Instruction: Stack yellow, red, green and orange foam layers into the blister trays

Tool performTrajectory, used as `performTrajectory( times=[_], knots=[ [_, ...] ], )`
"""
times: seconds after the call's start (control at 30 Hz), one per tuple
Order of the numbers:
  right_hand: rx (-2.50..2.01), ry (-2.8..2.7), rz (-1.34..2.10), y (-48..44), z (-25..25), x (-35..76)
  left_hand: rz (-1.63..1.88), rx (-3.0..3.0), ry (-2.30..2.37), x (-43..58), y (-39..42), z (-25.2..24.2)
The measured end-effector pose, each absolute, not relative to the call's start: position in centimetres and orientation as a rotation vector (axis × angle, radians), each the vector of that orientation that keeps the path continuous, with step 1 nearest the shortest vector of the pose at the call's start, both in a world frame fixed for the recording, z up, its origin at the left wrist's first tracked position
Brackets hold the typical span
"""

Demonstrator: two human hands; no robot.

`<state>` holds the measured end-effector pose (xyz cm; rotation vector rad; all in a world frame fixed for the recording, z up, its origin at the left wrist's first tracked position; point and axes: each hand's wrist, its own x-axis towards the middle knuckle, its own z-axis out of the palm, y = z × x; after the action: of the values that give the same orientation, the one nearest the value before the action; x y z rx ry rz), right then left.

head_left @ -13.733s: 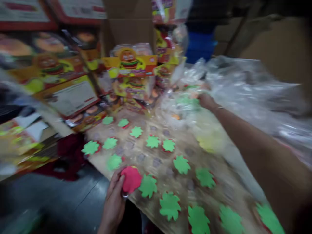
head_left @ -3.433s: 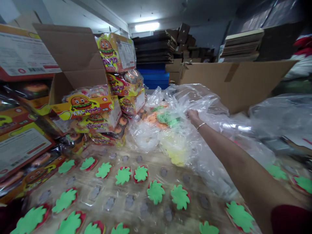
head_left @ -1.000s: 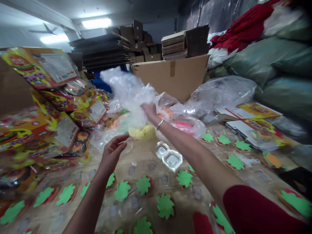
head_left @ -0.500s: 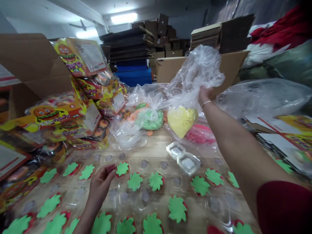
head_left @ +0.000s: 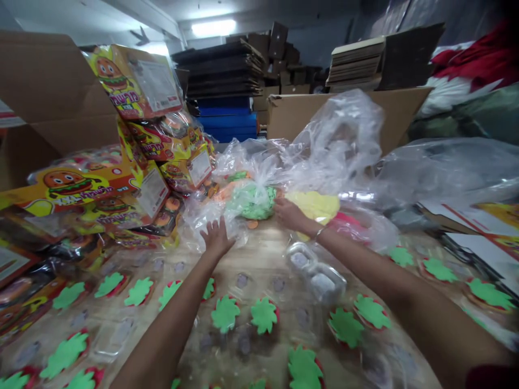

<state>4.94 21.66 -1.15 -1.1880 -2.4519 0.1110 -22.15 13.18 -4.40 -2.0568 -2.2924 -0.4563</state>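
My left hand (head_left: 218, 236) is open, fingers spread, at the crumpled clear plastic bag (head_left: 197, 219). My right hand (head_left: 295, 216) reaches in between a clear bag of green pieces (head_left: 253, 201) and a bag of yellow pieces (head_left: 318, 204). Its fingers are bent together against the plastic, and whatever they hold is hidden. Pink pieces (head_left: 351, 226) lie in plastic to the right. Nearer to me are rows of green leaf-shaped pieces (head_left: 226, 313) on red ones, in clear plastic trays. An open clear clamshell container (head_left: 320, 275) lies below my right wrist.
Packaged burger-printed boxes (head_left: 140, 86) are stacked high at the left, beside an open carton (head_left: 60, 81). Another carton (head_left: 292, 116) stands behind the bags. A large clear plastic bag (head_left: 458, 167) and printed card sheets (head_left: 474, 243) lie at the right.
My right hand has left the upper plastic of the yellow bag and moved down and left; that bag has slumped. My left hand has moved forward from a green piece to the clear bag.
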Motion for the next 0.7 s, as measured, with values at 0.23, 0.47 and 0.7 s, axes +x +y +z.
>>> performTrajectory(
  times=[0.23, 0.47, 0.7],
  knots=[
    [-1.084, -2.426, -0.297, 24.8, -3.3, -6.7, 0.038, -2.171, -2.301, -24.3, 14.0, -5.2],
    [-1.695, -1.758, 0.136, 33.3, -1.5, 2.3, 0.126, -2.088, -2.394, -27.5, 13.1, -4.6],
    [-1.519, -1.206, 0.433, 35.9, -4.0, 11.3, -0.057, -2.016, -2.276, -24.3, 13.6, -3.4]
  ],
)
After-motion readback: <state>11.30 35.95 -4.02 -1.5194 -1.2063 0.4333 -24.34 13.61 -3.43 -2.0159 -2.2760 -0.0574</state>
